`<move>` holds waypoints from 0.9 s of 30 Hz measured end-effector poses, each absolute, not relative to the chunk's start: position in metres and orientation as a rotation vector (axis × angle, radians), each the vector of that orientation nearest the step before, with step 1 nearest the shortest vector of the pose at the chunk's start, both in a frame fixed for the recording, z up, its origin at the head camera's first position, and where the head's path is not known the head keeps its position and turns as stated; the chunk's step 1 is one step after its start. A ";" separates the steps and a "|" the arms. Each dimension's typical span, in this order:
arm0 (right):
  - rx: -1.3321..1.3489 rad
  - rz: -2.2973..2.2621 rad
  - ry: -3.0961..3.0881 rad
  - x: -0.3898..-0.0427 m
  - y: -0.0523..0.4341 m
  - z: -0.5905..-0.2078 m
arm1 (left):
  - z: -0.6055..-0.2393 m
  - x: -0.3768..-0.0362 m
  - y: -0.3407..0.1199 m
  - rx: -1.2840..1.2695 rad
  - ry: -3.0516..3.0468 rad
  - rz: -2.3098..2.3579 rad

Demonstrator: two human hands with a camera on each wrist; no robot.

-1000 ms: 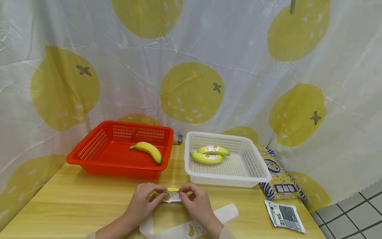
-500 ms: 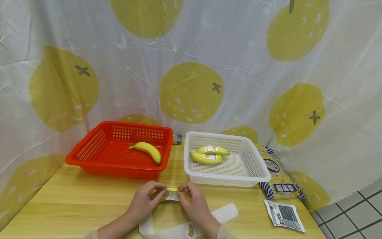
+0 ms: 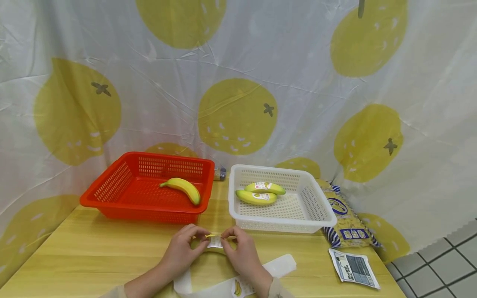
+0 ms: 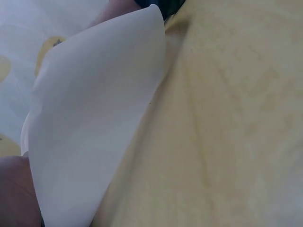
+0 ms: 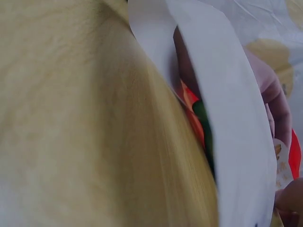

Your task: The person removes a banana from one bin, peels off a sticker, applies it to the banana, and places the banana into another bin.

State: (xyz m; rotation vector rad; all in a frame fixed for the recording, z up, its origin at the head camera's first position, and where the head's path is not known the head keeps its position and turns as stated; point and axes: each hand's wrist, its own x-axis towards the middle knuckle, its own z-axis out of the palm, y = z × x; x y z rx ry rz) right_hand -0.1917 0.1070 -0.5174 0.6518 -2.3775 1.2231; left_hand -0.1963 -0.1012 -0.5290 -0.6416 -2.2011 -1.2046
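Both hands meet low in the head view over the wooden table [image 3: 93,248]. My left hand [image 3: 203,239] and right hand [image 3: 227,239] pinch a small white and yellow sticker [image 3: 215,242] between their fingertips. Under my wrists lies a long white backing strip [image 3: 277,265] with a banana sticker on it; it fills the left wrist view [image 4: 94,127] and the right wrist view [image 5: 236,127]. A bare banana [image 3: 182,188] lies in the red basket [image 3: 112,182]. Two stickered bananas [image 3: 257,198] lie in the white basket [image 3: 324,207].
A yellow and blue printed bag [image 3: 348,223] lies right of the white basket. A small printed packet [image 3: 353,269] sits near the table's right edge. A lemon-print curtain [image 3: 238,82] hangs close behind the baskets. Tiled floor [image 3: 443,269] shows at the lower right.
My hands have drawn closer together, and the sticker between them shows narrower than before. The baskets and bananas have not moved.
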 end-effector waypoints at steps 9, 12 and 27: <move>0.624 1.296 -2.396 -0.191 0.105 -0.519 | -0.521 -0.199 -0.097 -0.558 -2.400 -1.141; 0.643 1.289 -2.385 -0.190 0.106 -0.520 | -0.519 -0.198 -0.098 -0.511 -2.446 -1.218; 0.849 1.066 -2.237 -0.192 0.109 -0.526 | -0.526 -0.201 -0.108 -0.888 -2.131 -0.875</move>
